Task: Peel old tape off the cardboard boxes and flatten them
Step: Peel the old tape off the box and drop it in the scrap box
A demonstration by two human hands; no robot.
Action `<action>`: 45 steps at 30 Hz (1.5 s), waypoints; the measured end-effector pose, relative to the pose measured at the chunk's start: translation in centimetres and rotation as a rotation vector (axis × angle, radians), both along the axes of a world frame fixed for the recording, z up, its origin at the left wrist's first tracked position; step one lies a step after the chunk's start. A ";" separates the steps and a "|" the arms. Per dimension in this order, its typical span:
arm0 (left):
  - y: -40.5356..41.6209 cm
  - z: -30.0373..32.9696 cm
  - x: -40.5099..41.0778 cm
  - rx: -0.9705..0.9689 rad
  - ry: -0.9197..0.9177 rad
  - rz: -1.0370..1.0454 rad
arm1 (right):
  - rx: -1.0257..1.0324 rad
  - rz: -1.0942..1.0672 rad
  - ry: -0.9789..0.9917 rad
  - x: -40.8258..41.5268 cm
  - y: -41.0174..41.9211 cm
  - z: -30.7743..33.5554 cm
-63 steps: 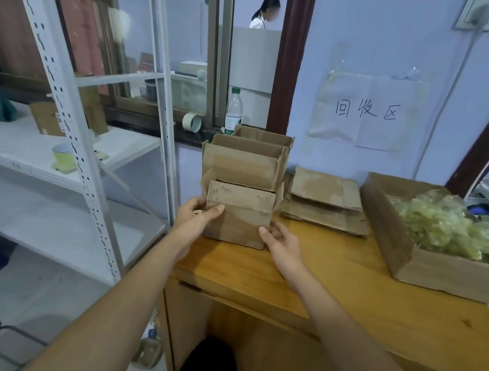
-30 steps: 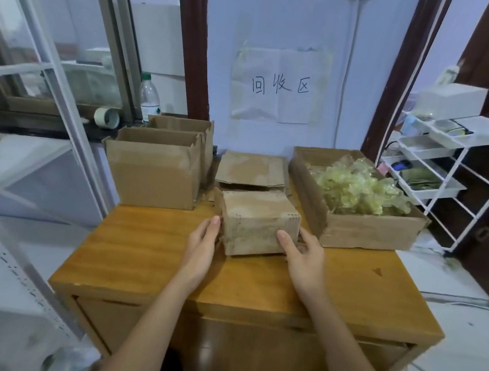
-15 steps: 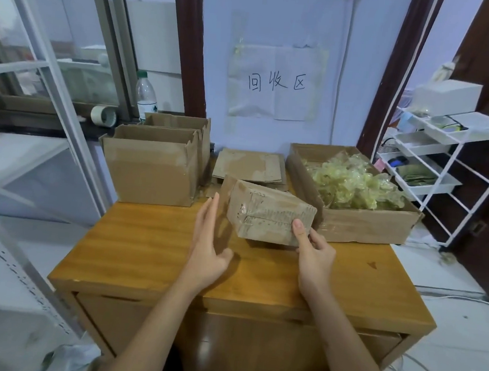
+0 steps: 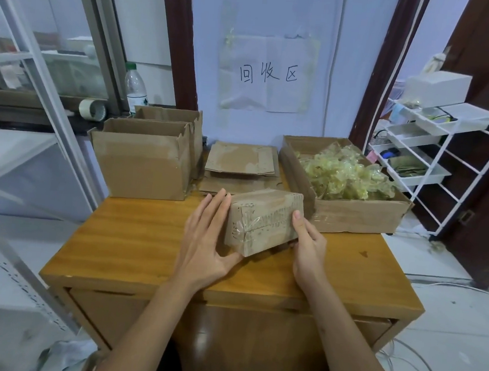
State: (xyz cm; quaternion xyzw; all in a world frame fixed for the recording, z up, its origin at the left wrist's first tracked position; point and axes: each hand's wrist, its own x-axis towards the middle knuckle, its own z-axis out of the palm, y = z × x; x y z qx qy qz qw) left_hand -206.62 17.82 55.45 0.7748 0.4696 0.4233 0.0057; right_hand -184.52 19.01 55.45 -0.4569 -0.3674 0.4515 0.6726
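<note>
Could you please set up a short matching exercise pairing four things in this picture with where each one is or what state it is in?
Things:
1. small taped box
2. flattened cardboard
3. peeled tape
4. plastic bottle

Places or states:
A. piled in the open box on the right of the table
B. standing on the window ledge behind the open boxes
C. held tilted between the left hand and the right hand
D. stacked flat at the back of the table, by the wall

Pairs: 1-C, 2-D, 3-A, 4-B
</note>
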 end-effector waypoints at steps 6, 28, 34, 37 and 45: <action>-0.2 0.1 -0.4 0.042 -0.167 0.233 | 0.104 -0.089 -0.265 -0.8 -0.6 -0.1; -0.4 -0.5 0.6 0.165 0.248 0.200 | 0.506 -0.236 -0.927 -2.5 -1.7 -0.9; -0.3 -0.6 0.6 0.164 0.261 0.195 | 0.683 -0.382 -0.972 -2.4 -1.8 -0.9; -0.3 -0.5 0.6 0.150 0.258 0.186 | 0.691 -0.394 -0.981 -2.3 -1.7 -1.1; 0.1 -0.6 0.4 0.094 0.262 0.218 | 0.696 -0.466 -1.034 -2.7 -1.7 -0.8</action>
